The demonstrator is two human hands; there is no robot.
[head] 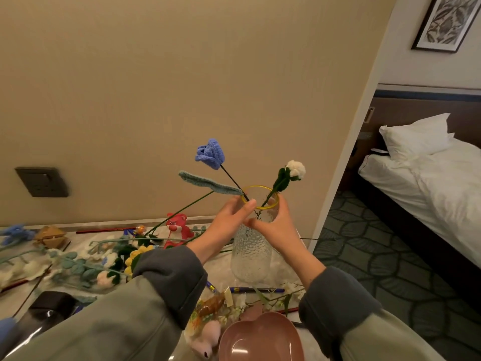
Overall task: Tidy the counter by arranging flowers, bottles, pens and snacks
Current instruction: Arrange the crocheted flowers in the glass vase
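Hands at the neck of a clear textured glass vase (251, 256) standing upright on the pale marble bench (276, 272). Left hand (229, 225) curled round the left side of the yellow rim, thumb resting on the lip, fingers against the glass beside the dark stem of a blue crocheted flower (210, 153). Right hand (277, 225) wrapped round the right side of the neck, gripping the vase, thumb reaching across toward the left hand. Blue flower leaning up and left from the rim, above the left hand, one long knitted leaf trailing left. White crocheted flower (295, 170) leaning up and right, above the right hand, stem in the vase. Left of the left forearm, a heap of loose crocheted flowers (114, 259) lying flat on the bench; beyond it, a red bear figurine (178, 226) against the wall. Below the hands, between the sleeves, a blue pen (256, 290), a wrapped snack (210, 306) and a pink bowl (260, 340).
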